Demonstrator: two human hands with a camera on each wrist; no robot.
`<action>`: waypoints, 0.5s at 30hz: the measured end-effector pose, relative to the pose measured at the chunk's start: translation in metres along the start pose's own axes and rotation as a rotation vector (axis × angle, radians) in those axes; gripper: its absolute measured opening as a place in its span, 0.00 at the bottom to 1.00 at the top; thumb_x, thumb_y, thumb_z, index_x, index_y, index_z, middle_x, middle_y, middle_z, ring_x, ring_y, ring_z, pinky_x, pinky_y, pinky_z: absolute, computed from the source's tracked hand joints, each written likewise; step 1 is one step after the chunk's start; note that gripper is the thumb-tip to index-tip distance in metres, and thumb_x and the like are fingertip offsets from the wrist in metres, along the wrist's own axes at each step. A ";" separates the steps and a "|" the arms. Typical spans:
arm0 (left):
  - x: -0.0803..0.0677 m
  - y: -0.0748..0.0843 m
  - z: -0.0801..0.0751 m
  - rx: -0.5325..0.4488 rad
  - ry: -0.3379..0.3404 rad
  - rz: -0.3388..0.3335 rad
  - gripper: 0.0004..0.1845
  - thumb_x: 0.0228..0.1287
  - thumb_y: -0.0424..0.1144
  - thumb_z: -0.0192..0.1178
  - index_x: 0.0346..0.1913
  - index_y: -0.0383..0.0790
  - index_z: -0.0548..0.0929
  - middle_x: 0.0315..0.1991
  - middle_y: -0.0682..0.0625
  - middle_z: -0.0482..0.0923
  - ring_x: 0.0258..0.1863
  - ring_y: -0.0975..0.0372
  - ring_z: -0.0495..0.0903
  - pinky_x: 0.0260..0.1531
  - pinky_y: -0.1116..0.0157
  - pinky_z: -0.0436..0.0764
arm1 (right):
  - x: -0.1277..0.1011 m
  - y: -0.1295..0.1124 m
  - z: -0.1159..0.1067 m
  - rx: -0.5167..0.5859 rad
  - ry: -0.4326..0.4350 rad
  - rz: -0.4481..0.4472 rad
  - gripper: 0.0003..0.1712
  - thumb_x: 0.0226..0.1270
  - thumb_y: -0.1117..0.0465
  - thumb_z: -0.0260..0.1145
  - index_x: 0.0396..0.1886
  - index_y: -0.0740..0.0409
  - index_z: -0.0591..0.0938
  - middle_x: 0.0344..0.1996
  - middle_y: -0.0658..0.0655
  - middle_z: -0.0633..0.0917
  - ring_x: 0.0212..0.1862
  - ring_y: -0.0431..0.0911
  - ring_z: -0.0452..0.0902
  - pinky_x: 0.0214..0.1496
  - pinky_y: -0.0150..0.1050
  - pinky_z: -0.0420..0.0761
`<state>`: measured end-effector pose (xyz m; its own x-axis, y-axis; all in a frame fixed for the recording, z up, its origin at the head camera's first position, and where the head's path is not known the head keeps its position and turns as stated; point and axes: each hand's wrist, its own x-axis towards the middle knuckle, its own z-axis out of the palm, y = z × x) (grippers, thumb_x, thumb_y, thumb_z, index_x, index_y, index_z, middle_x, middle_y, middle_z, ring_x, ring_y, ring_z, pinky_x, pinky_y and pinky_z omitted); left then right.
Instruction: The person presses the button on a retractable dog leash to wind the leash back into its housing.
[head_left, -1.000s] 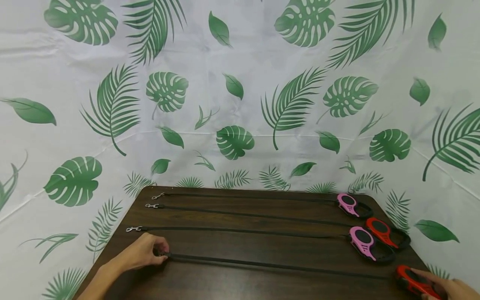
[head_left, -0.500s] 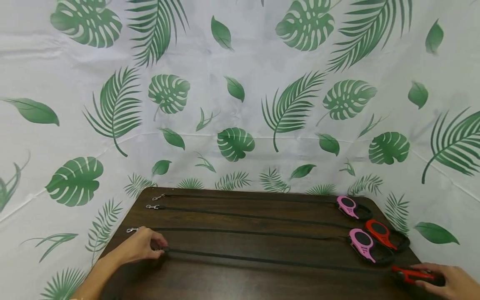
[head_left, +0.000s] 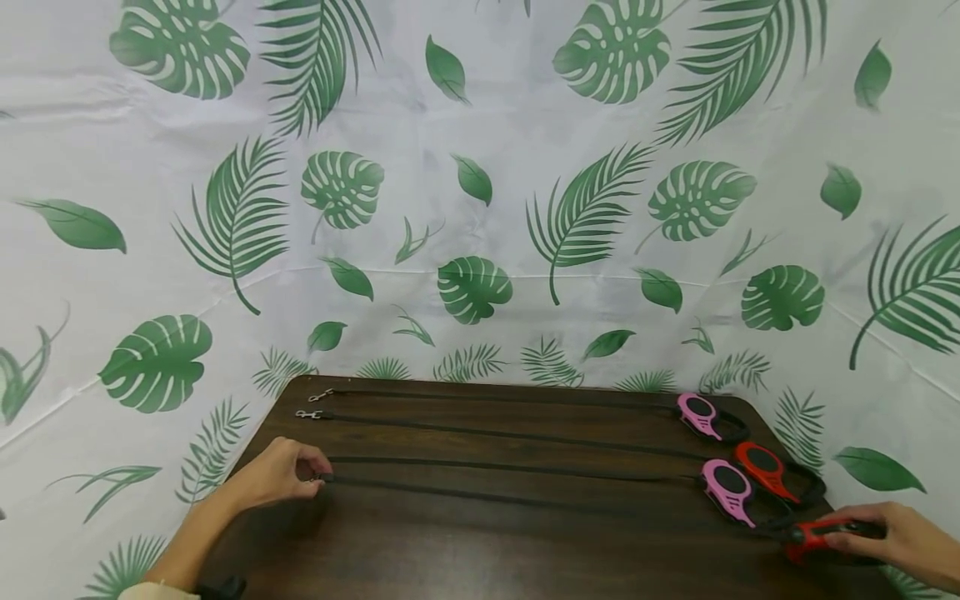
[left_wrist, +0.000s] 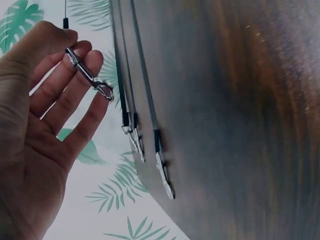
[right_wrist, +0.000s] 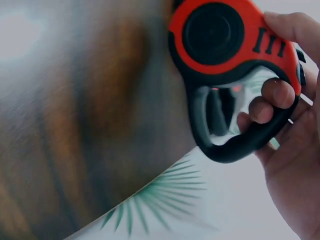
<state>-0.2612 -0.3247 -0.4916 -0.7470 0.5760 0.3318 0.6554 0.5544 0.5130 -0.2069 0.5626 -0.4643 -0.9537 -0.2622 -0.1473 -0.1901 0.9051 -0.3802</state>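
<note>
Between thumb and fingers, my left hand point(head_left: 281, 475) pinches the end of a black leash strap point(head_left: 480, 497); its metal snap hook point(left_wrist: 87, 72) lies across the fingers in the left wrist view. The strap stretches across the table to a red and black retractable leash point(right_wrist: 257, 27) on the right. Around that leash's looped handle, the fingers of my right hand point(head_left: 896, 537) are curled. In the head view the red casing is seen edge-on, right by the nearer pink leash point(head_left: 727, 483).
Another red leash point(head_left: 765, 468) and a far pink leash point(head_left: 697, 410) lie at the table's right side. Their straps run left, roughly parallel, to snap hooks point(head_left: 308, 414). Brown wooden table point(head_left: 450, 554); a leaf-print cloth point(head_left: 480, 217) hangs behind it.
Both hands have moved away from me toward the table's back, carrying the red leash and its strap closer to the laid-out ones. The red casing has turned edge-on. My left hand now covers the third hook.
</note>
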 end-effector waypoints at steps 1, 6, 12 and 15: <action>0.000 0.000 -0.002 -0.002 0.009 0.002 0.09 0.52 0.26 0.74 0.35 0.42 0.90 0.28 0.59 0.88 0.29 0.74 0.82 0.29 0.62 0.87 | 0.001 0.000 -0.003 0.015 -0.007 0.010 0.21 0.81 0.54 0.63 0.50 0.69 0.88 0.24 0.40 0.79 0.25 0.32 0.64 0.25 0.33 0.66; 0.000 -0.004 -0.008 -0.076 0.051 0.000 0.10 0.54 0.24 0.73 0.37 0.39 0.89 0.30 0.52 0.89 0.31 0.73 0.84 0.30 0.65 0.87 | 0.009 -0.007 -0.018 0.065 -0.011 0.180 0.31 0.83 0.46 0.59 0.57 0.74 0.85 0.40 0.52 0.88 0.33 0.37 0.73 0.34 0.38 0.76; 0.002 -0.006 -0.016 -0.102 0.064 -0.038 0.09 0.55 0.24 0.73 0.39 0.37 0.89 0.31 0.48 0.90 0.31 0.73 0.84 0.30 0.65 0.86 | 0.017 -0.002 -0.030 0.298 0.011 0.256 0.34 0.86 0.45 0.54 0.63 0.76 0.80 0.32 0.51 0.80 0.29 0.45 0.69 0.31 0.41 0.71; 0.001 -0.006 -0.019 -0.093 0.066 -0.082 0.09 0.57 0.25 0.74 0.39 0.38 0.89 0.32 0.51 0.90 0.31 0.73 0.83 0.31 0.68 0.85 | 0.020 0.001 -0.033 0.390 0.081 0.204 0.23 0.87 0.51 0.54 0.55 0.60 0.89 0.29 0.49 0.77 0.29 0.46 0.67 0.31 0.40 0.68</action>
<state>-0.2681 -0.3392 -0.4789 -0.8054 0.4885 0.3357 0.5809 0.5380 0.6109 -0.2340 0.5689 -0.4378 -0.9806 -0.0501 -0.1893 0.0915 0.7374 -0.6692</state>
